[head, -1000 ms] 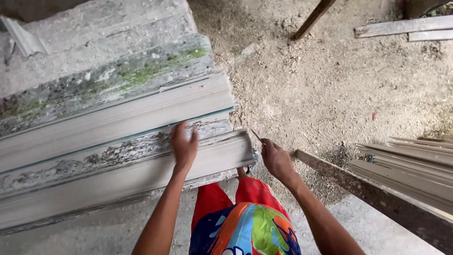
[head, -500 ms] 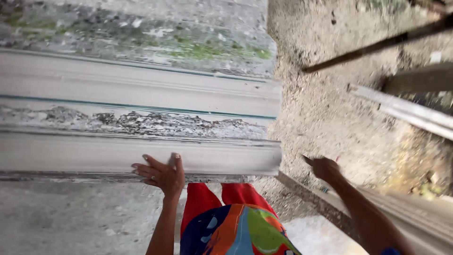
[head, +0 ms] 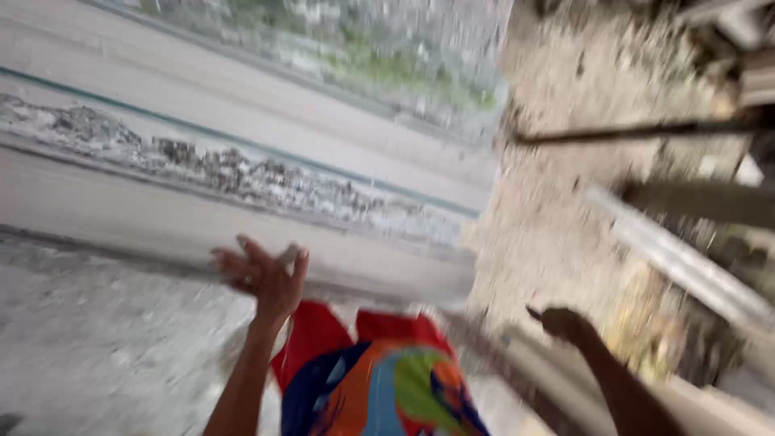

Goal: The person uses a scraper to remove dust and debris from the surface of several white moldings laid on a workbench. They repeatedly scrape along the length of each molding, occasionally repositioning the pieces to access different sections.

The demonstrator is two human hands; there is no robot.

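My left hand (head: 262, 274) is raised with its fingers spread, just in front of the near edge of a long pale grey board (head: 121, 214), holding nothing. My right hand (head: 563, 321) is off to the right, low over the dirt floor, loosely curled; blur hides whether a thin dark thing at its fingers is held. The board lies in a stack of weathered boards (head: 242, 121) with moss and grime on them. Below the hands are my bright red, blue, orange and green shorts (head: 379, 379).
Sandy dirt floor (head: 549, 226) lies right of the stack. More pale planks (head: 686, 258) and a dark thin bar (head: 638, 131) cross the right side. A grey concrete surface (head: 89, 339) is at lower left. The whole frame is motion-blurred.
Both hands have come off the front board's end. The left lifted and opened; the right swung out to the right. The view swung left and closer to the boards.
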